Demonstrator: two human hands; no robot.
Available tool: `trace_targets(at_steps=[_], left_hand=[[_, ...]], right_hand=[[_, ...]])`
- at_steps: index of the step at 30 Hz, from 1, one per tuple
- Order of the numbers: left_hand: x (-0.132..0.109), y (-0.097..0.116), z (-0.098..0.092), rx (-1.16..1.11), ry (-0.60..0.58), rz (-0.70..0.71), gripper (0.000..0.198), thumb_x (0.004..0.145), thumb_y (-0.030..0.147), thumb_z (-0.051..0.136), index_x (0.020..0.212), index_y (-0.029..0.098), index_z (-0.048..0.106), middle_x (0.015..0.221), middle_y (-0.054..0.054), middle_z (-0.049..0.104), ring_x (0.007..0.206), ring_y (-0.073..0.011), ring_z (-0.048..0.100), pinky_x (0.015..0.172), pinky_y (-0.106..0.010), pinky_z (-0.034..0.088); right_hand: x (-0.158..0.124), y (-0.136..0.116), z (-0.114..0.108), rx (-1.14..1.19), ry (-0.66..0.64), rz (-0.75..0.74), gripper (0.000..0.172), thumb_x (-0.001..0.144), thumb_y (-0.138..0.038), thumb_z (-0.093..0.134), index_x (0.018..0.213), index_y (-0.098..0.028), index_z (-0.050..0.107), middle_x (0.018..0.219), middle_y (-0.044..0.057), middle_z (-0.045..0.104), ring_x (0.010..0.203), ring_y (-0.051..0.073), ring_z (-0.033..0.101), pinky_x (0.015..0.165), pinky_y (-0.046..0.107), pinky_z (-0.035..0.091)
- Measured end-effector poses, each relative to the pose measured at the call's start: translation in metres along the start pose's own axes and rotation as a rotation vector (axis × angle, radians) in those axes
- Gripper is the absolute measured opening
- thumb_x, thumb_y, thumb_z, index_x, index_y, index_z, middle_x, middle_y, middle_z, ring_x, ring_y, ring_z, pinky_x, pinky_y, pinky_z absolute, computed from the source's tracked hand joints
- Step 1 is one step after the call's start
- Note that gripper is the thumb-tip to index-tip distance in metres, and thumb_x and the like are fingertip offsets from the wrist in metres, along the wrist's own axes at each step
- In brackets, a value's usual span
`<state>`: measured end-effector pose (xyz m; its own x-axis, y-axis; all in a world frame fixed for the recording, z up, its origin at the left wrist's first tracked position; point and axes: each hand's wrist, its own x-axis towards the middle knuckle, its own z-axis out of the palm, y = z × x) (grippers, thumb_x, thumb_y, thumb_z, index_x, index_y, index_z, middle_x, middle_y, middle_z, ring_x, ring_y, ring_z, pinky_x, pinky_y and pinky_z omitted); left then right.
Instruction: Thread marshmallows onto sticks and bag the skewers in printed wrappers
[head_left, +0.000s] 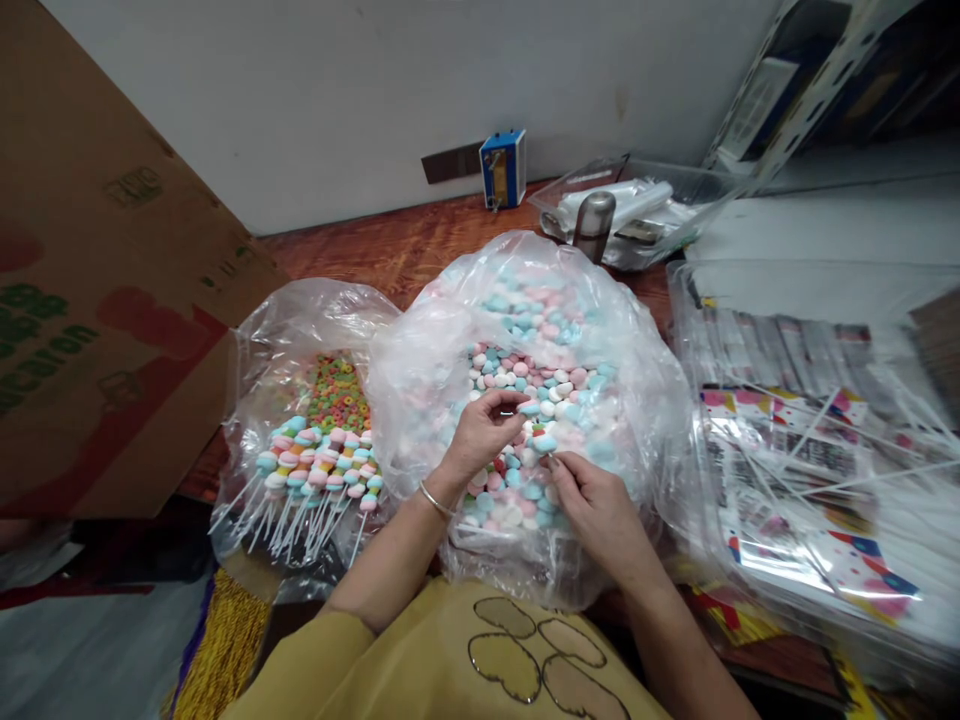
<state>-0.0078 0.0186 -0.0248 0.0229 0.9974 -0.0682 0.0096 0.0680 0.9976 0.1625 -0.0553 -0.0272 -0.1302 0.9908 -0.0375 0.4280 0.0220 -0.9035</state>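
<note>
Both hands work over a large clear plastic bag (405,380) full of pink, white and blue marshmallows (517,370). My left hand (487,425) pinches a blue and pink marshmallow (529,408) between thumb and fingertips. Just below it, my right hand (592,495) grips the lower end of a stick that carries a blue and white marshmallow (543,442) with small coloured pieces above it. To the left, finished-looking marshmallow skewers (322,465) on white sticks lie in rows on another bag, beside many small coloured cereal rings (337,390).
A cardboard box (112,250) stands at the left. Behind the bag are a metal flask (595,225), a blue box-shaped device (502,170) and a clear tray (712,190) of plastic wrap. At the right, a clear bin (817,275) holds printed packaging and white sticks.
</note>
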Motion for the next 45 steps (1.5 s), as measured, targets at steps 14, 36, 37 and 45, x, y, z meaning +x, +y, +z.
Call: trace_targets(at_steps=[14,36,37,45], left_hand=[[0.000,-0.007,-0.001,0.029,-0.093,0.022,0.022,0.075,0.020,0.073,0.096,0.014,0.076,0.092,-0.005,0.074,0.064,-0.0094,0.063,0.060,-0.020,0.052],[-0.048,0.053,-0.113,0.520,0.364,0.427,0.033,0.088,0.020,0.064,0.119,0.022,0.076,0.110,-0.008,0.076,0.079,-0.0141,0.066,0.077,-0.026,0.053],[-0.045,0.061,-0.139,0.617,0.505,0.434,0.026,0.090,0.021,0.061,0.110,0.021,0.078,0.104,-0.007,0.076,0.083,-0.0162,0.067,0.081,-0.027,0.053],[0.023,0.051,-0.267,1.269,0.370,-0.247,0.013,0.073,0.008,0.068,0.081,0.011,0.078,0.088,-0.015,0.077,0.092,-0.0263,0.069,0.089,-0.034,0.049]], right_hand=[[0.004,-0.007,0.006,0.144,0.023,0.084,0.036,0.094,-0.046,0.045,0.079,-0.020,0.065,0.056,-0.002,0.052,0.057,0.017,0.048,0.056,0.028,0.036],[0.008,-0.003,0.032,0.117,0.143,-0.005,0.043,0.096,-0.060,0.054,0.078,-0.021,0.064,0.060,-0.001,0.054,0.059,0.017,0.049,0.056,0.027,0.038],[0.007,-0.001,0.033,0.127,0.134,0.008,0.044,0.095,-0.061,0.055,0.078,-0.021,0.064,0.060,-0.001,0.053,0.058,0.016,0.049,0.055,0.027,0.038],[0.011,0.012,0.041,0.131,0.091,0.003,0.047,0.094,-0.063,0.057,0.081,-0.020,0.067,0.063,0.001,0.059,0.062,0.018,0.055,0.054,0.026,0.041]])
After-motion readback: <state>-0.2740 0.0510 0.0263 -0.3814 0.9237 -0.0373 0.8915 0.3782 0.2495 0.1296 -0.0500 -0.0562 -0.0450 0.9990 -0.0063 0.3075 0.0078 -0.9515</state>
